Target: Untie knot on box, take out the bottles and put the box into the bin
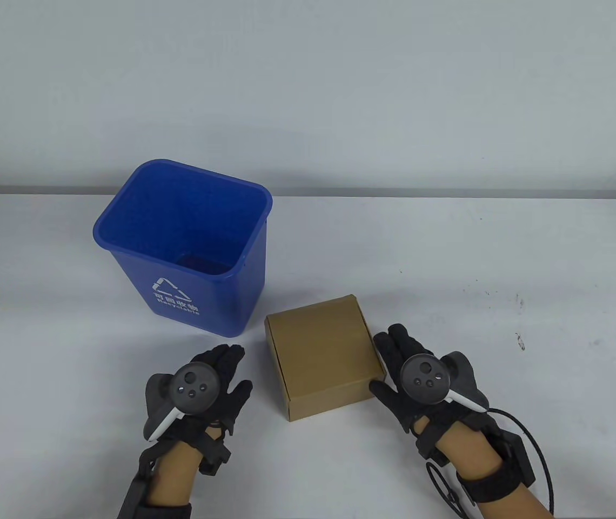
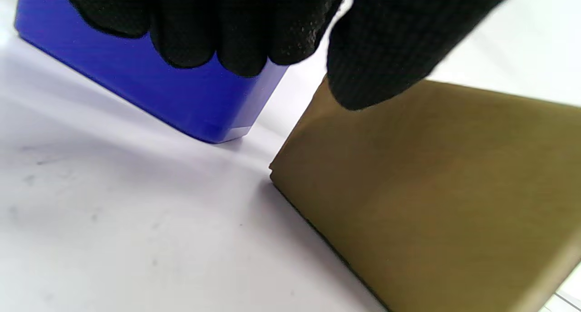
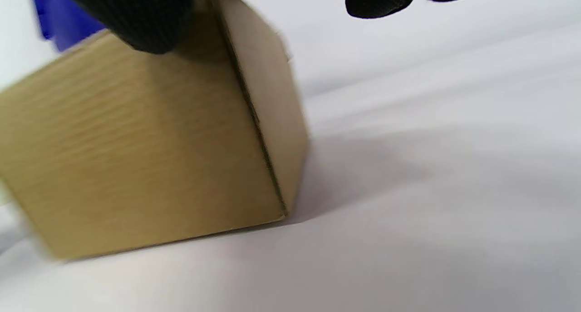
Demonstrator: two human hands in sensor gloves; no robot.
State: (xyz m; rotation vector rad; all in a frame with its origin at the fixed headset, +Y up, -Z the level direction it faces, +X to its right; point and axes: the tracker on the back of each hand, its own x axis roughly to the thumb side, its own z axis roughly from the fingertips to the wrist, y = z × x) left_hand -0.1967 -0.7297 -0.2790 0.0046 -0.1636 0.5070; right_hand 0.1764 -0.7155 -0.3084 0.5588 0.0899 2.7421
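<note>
Table view, left to right: blue bin (image 1: 189,243) stands upright ahead of my left hand (image 1: 200,386), which lies relaxed, holding nothing. Closed cardboard box (image 1: 321,354) sits between both hands on the table (image 1: 502,281). My right hand (image 1: 410,367) rests straight-fingered just beside the box's right edge.

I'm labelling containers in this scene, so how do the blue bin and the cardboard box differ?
The blue bin is open at the top and shows a bare inside; the cardboard box is closed. The bin is glossy blue plastic with a white recycling mark, the box plain brown card. The bin stands taller and farther back on the left; the box lies lower, between the two hands. Both rest upright on the white table.
</note>
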